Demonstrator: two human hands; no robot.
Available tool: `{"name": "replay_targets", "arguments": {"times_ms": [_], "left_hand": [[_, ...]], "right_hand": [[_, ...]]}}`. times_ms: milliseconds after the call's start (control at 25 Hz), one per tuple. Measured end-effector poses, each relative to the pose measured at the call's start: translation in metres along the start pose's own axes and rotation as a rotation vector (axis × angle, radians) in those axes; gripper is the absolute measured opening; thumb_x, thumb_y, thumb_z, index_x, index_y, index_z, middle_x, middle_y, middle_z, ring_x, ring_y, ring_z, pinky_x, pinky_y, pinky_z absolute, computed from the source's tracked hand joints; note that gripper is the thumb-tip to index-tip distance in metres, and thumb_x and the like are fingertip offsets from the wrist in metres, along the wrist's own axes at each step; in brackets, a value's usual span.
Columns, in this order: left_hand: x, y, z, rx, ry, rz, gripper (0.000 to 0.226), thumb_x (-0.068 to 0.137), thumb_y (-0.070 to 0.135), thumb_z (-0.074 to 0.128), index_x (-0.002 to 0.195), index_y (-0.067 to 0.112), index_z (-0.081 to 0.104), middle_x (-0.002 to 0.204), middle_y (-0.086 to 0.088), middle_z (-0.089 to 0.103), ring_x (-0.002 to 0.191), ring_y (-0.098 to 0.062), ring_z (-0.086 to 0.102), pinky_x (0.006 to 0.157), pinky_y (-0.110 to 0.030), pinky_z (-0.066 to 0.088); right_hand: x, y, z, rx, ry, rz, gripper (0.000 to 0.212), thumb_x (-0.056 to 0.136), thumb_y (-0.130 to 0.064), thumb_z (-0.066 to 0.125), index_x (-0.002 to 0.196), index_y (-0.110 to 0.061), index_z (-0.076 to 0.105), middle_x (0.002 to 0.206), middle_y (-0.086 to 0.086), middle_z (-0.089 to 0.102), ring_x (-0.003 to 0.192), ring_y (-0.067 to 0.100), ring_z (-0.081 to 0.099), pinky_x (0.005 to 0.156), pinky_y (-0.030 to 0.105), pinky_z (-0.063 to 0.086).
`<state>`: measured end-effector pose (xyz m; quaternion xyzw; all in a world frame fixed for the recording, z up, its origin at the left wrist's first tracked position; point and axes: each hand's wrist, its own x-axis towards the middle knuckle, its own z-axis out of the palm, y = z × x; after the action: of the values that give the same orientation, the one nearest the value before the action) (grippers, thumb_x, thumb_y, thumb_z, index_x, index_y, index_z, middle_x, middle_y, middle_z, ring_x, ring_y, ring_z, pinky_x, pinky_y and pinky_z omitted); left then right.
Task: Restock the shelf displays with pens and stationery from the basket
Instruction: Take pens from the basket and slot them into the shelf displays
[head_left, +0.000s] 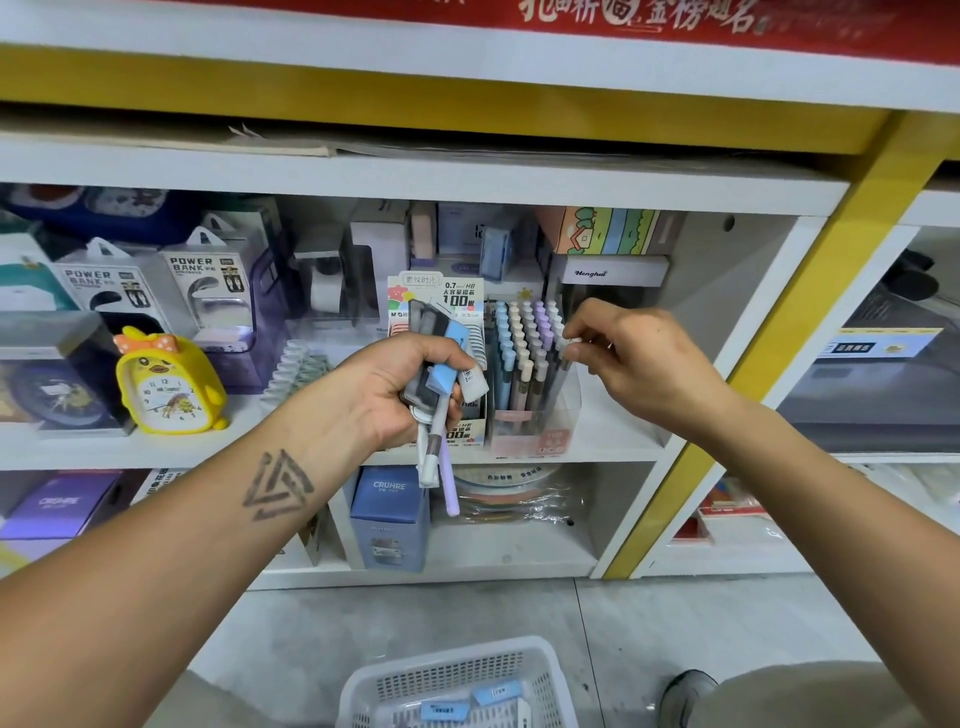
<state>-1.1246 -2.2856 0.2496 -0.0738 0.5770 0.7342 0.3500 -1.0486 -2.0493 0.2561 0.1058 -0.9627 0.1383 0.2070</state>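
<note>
My left hand (400, 384) grips a bundle of stationery (441, 358): dark and blue lead cases sticking up, a white and a lilac pen hanging down below the fist. My right hand (639, 358) pinches the white top of a pen (571, 343) at the right edge of a clear pen display box (535, 415) filled with several pastel blue, cream and lilac pens. Left of it stands a pencil lead display box (441, 291). The white basket (457, 680) sits on the floor below, with several small packs inside.
The middle shelf (613, 441) also carries a yellow duck alarm clock (166, 384), power bank boxes (156, 291) and stacked cartons behind the pens. A blue box (389, 514) stands on the lower shelf. My shoe (685, 691) is by the basket.
</note>
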Motion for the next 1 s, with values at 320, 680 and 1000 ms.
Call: {"name": "replay_targets", "arguments": {"times_ms": [320, 680, 1000], "left_hand": [[-0.001, 0.002, 0.0, -0.017, -0.001, -0.001, 0.018, 0.075, -0.005, 0.066, 0.09, 0.003, 0.06, 0.07, -0.013, 0.06, 0.043, -0.019, 0.052, 0.045, -0.026, 0.045], [0.0, 0.003, -0.002, -0.014, -0.001, -0.005, 0.024, 0.074, -0.004, 0.067, 0.096, 0.001, 0.062, 0.088, -0.018, 0.063, 0.053, -0.02, 0.052, 0.046, -0.026, 0.046], [-0.001, 0.005, -0.003, -0.014, 0.001, 0.001, 0.024, 0.074, -0.004, 0.067, 0.097, 0.002, 0.062, 0.092, -0.019, 0.065, 0.052, -0.02, 0.053, 0.047, -0.026, 0.046]], "right_hand": [[-0.001, -0.002, -0.001, 0.028, 0.016, 0.017, 0.004, 0.096, -0.02, 0.064, 0.098, -0.018, 0.061, 0.079, -0.003, 0.067, 0.074, 0.019, 0.061, 0.066, 0.038, 0.052], [0.001, -0.016, 0.01, 0.036, 0.02, -0.07, 0.006, 0.096, -0.021, 0.065, 0.1, -0.017, 0.064, 0.085, 0.0, 0.072, 0.078, 0.023, 0.066, 0.068, 0.042, 0.054], [0.001, -0.023, 0.017, 0.082, 0.057, -0.107, 0.006, 0.094, -0.017, 0.067, 0.098, -0.013, 0.064, 0.08, 0.002, 0.07, 0.073, 0.026, 0.065, 0.065, 0.044, 0.053]]}}
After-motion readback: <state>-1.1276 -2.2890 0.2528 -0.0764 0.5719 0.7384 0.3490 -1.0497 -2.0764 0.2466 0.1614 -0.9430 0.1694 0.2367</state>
